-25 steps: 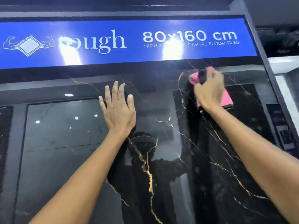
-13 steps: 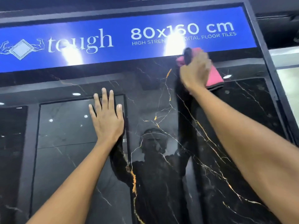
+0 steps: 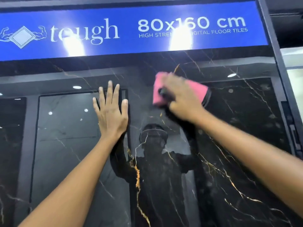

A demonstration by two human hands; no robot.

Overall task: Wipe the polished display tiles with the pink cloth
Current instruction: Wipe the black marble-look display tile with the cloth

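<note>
- Tile (image 3: 229, 145) is the big black shiny wall piece with gold lines, standing upright under the blue sign (image 3: 114, 30).
- Far to the left, the tile shows bright light spots, so any streak there would be easy to see.
- The left hand (image 3: 111, 112) lies flat on the tile with its fingers straight and spread, holding nothing.
- That hand helps the person stay steady, but it may leave finger marks, so that spot should likely get a wipe too.
- In the middle, the tile mirrors the person's dark shape.
- The pink cloth (image 3: 196, 90) is pressed to the upper part of the tile, a little below the sign.
- The right hand (image 3: 182, 99) has its fingers curled over the cloth and pushes it on the tile.
- The cloth looks blurry, so it seems to be rubbing fast.
- To do it well, the person should keep the cloth flat and press evenly.
- On the right side, pale round smudges show on the tile, and that part likely needs wiping next.
</note>
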